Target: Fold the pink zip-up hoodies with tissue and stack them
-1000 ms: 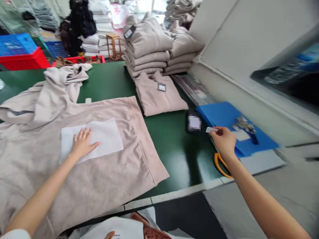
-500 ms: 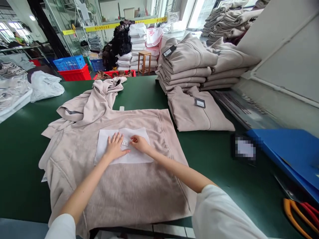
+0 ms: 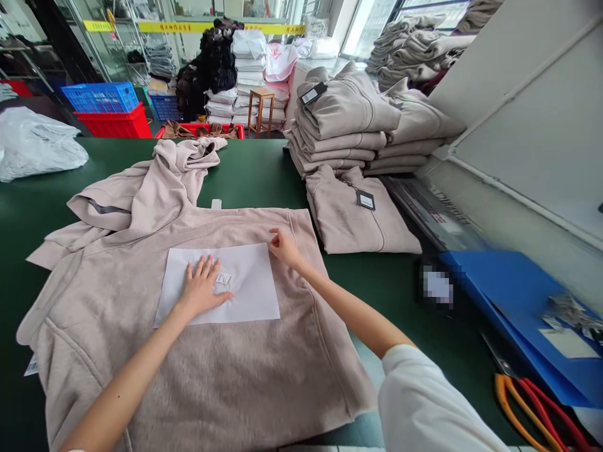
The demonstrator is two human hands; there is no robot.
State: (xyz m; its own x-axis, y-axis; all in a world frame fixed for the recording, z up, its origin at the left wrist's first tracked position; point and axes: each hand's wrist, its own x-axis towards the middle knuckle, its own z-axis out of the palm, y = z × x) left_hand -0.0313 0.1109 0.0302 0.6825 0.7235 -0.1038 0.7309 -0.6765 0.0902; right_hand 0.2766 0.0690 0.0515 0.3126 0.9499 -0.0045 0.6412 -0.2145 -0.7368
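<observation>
A beige hooded garment (image 3: 198,376) lies spread over the green table. On its body rests a white sheet of paper (image 3: 252,276), and a small white label (image 3: 223,277) shows on the sheet. My left hand (image 3: 203,289) presses flat on the paper, fingers spread, its fingertips beside the label. Just at the paper's upper right corner is my right hand (image 3: 285,248), with its fingers curled and drawn together over the garment. Whether anything sits in that pinch is hidden.
A folded beige garment (image 3: 353,220) with a black tag lies behind my right arm, before a stack of folded garments (image 3: 343,113). At the right are a blue folder (image 3: 499,282), orange- and red-handled scissors (image 3: 518,402) and a blurred dark object (image 3: 438,285). A white plastic bag (image 3: 38,141) lies far left.
My right hand has left the label and moved up and right to the paper's corner. My left hand stays flat on the paper. The view has shifted somewhat.
</observation>
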